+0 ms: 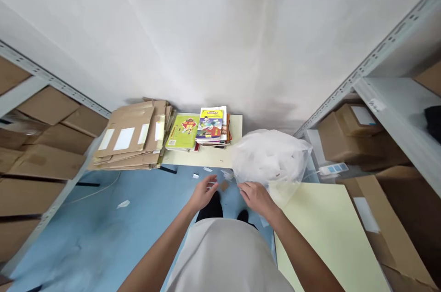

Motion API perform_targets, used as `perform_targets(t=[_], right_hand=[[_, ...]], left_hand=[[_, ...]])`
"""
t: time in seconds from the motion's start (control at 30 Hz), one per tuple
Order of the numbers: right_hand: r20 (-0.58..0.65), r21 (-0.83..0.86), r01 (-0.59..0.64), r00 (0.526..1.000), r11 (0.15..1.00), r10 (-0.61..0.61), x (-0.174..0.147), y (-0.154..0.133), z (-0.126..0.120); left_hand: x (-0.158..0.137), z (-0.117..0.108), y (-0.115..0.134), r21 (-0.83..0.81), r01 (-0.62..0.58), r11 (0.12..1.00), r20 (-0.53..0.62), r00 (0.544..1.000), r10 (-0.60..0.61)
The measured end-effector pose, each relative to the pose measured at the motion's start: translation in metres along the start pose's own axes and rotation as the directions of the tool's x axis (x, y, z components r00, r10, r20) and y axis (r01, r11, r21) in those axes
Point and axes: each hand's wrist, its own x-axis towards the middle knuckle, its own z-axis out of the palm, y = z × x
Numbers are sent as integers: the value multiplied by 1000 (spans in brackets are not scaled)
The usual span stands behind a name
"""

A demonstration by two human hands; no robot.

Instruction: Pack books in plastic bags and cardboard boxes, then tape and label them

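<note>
My left hand [203, 193] hovers over the blue floor in front of my body, fingers loosely bent and apart, holding nothing visible. To its right, my right hand [256, 196] is beside the lower left edge of a big clear plastic bag [270, 154] filled with white scraps. Its fingers are bent but apart; I cannot tell whether they touch the bag. Beyond my hands, a stack of books with a purple and yellow cover [211, 125] on top lies on a narrow cream table [236, 133]. A green book [183, 131] lies to the left of that stack.
Flattened cardboard boxes [127, 133] are piled at the table's left end. Brown cartons [51, 163] fill the left shelf. On the right are a pale yellow tabletop [327, 227], an open carton [374, 223] and a power strip [333, 168]. Paper scraps [123, 203] litter the floor.
</note>
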Motion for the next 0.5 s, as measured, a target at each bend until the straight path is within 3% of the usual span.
perform_targets(t=[0.23, 0.37, 0.5], right_hand=[[82, -122, 1, 997, 993, 9, 92, -15, -7], [32, -162, -8, 999, 987, 13, 158, -24, 6], [-59, -204, -102, 994, 974, 91, 227, -19, 24]], left_hand=[[41, -38, -12, 172, -39, 984, -170, 983, 69], [86, -69, -19, 73, -32, 997, -196, 979, 46], [138, -93, -30, -105, -29, 994, -181, 983, 9]])
